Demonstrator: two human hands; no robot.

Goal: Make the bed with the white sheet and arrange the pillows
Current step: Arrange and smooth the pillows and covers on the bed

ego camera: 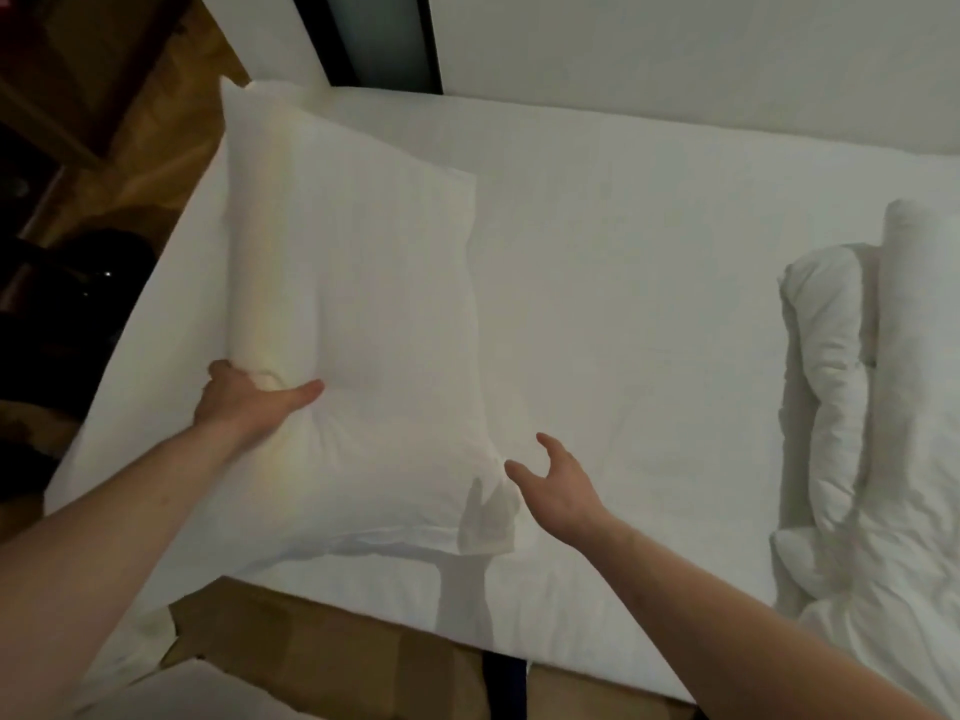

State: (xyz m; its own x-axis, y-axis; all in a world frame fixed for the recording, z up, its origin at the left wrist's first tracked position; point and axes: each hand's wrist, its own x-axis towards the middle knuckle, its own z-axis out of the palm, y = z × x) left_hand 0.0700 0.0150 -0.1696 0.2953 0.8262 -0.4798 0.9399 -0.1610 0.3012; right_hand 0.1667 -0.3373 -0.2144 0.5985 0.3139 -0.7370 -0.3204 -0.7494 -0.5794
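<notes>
Your left hand (249, 402) grips the white pillow (363, 324) at left of frame, over the sheeted bed (623, 262). Your right hand (558, 485) hovers open. Wood floor (171, 148) upper left.

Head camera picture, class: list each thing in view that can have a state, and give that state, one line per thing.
Pillow: on the bed's left part, gripped at its near left edge.
Left hand: holds the pillow, fingers dug into the cover.
Right hand: open, fingers spread, beside the pillow's near right corner, holding nothing.
Sheet: spread flat over the mattress.
Duvet: bunched in a roll on the bed's right side.
</notes>
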